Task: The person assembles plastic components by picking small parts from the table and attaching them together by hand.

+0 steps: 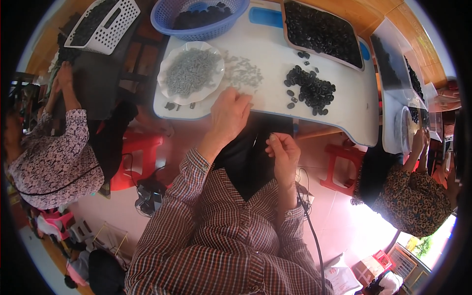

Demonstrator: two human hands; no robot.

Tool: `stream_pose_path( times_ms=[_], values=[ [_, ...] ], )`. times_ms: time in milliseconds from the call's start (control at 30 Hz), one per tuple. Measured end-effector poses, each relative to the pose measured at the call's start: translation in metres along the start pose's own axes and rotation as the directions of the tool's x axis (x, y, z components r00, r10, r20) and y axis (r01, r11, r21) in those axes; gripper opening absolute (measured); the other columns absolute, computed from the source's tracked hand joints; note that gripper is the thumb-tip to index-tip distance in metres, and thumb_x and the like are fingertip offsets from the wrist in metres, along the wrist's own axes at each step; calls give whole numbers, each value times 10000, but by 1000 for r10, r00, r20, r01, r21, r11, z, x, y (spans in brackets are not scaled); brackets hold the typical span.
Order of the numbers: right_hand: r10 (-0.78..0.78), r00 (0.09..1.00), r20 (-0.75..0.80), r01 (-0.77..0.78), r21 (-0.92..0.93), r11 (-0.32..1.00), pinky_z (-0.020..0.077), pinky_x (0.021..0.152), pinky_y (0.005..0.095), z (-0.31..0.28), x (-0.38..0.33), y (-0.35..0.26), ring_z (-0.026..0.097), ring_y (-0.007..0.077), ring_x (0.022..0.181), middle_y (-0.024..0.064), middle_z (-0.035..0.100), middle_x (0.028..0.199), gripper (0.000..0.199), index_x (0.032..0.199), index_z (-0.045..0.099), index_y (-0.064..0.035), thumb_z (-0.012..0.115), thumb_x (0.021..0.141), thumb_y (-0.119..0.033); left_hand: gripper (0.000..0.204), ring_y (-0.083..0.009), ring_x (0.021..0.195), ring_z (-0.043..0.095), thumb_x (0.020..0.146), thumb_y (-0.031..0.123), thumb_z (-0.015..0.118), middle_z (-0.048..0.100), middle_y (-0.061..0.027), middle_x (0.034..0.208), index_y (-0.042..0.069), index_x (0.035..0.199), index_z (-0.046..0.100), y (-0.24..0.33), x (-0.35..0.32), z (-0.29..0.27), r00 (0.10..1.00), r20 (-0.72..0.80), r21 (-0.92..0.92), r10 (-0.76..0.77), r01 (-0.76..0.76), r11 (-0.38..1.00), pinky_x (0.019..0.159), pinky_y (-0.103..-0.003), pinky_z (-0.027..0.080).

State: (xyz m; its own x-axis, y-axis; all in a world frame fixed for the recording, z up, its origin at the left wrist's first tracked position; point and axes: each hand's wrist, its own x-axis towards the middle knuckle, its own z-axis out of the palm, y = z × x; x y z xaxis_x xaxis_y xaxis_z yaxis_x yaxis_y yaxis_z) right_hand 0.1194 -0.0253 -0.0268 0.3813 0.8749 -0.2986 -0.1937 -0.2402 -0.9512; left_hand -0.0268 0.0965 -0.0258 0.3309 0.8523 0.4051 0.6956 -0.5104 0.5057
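My left hand (230,114) is at the near edge of the white table (268,73), its fingers curled together beside a loose scatter of small pale grey pieces (245,73). What its fingertips hold, if anything, is hidden. My right hand (285,153) is raised over my lap, off the table, thumb and forefinger pinched together. Anything in that pinch is too small to name. A white wavy-rimmed plate (163,82) heaped with the same grey pieces stands left of the scatter. To the right lies a loose pile of small black oval parts (313,91).
A blue plastic basket (204,33) and a tray (320,53) of black parts stand at the table's far side. A few dark bits (172,105) lie below the plate. People sit on both sides, by red stools (339,164). A cable (314,236) hangs beside my right arm.
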Motion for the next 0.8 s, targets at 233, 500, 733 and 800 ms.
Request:
stream_pose_path(
  times_ms=[233,500,733,800],
  values=[
    [48,999,22,-49,58,997,440,576,188,0,0,-7,567,68,646,44,661,818,159,966,626,13,593,927,-138,105,-269,759,568,766,66,693,530,-69,789,76,869,672,-4,2,6,999,-21,29,31,-30,999,643,-376,477],
    [54,995,86,-74,246,966,432,578,188,-5,2,-1,560,65,640,46,669,830,154,974,628,4,600,927,-140,109,-279,781,566,776,36,664,539,-84,809,43,872,613,3,2,9,997,3,118,75,-75,990,658,-387,476],
    [28,997,76,-47,268,962,426,580,185,-6,0,-6,559,63,643,41,668,829,153,980,627,-6,611,928,-150,62,-196,702,615,861,17,632,623,-77,840,6,918,610,33,-14,-9,974,114,-554,-194,224,802,616,-290,509],
    [16,997,78,-36,264,964,425,581,186,-4,-2,-10,559,63,644,40,668,826,153,981,627,-7,611,928,-150,66,-162,713,624,881,28,625,641,-72,863,-2,940,615,37,-20,-13,859,399,-737,-320,508,445,639,-268,520]
  ],
)
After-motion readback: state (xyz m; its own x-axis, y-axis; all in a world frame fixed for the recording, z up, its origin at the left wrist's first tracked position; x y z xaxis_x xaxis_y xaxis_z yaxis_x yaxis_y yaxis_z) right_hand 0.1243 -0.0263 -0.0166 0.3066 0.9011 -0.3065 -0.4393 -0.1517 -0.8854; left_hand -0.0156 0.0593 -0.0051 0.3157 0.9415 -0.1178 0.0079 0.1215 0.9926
